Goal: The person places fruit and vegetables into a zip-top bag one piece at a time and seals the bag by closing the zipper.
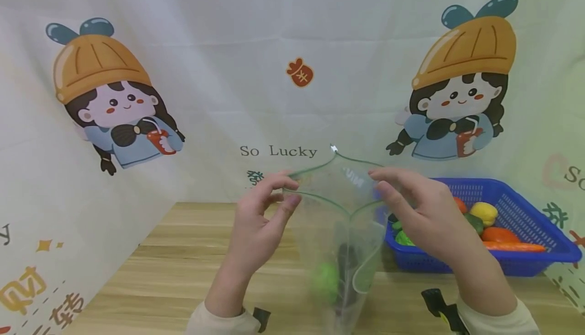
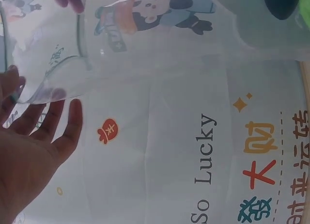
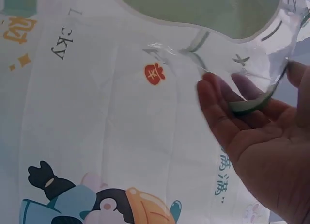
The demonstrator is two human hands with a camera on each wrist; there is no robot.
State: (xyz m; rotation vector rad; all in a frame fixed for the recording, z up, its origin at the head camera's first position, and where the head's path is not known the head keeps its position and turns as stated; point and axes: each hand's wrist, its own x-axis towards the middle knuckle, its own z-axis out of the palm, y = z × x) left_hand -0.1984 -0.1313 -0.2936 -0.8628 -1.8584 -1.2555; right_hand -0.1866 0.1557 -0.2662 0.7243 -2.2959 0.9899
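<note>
A clear plastic zip bag (image 1: 320,218) with green lines along its mouth hangs upright between my hands, its mouth spread apart. My left hand (image 1: 260,228) pinches the left side of the rim between thumb and fingers. On the opposite side, my right hand (image 1: 425,213) holds the rim, its thumb and fingers bent about the edge. Low inside the bag are a bright green rounded item (image 1: 325,281) and a long dark item (image 1: 347,274), blurred by the plastic. The left wrist view shows the dark item's smooth rounded end (image 2: 281,3).
A blue plastic basket (image 1: 539,223) stands at the right behind my right hand. It holds a yellow lemon-like item (image 1: 484,213), a carrot (image 1: 516,246) and other red and green produce. Beneath is a wood-grain table (image 1: 183,264); a printed cloth (image 1: 228,81) hangs behind.
</note>
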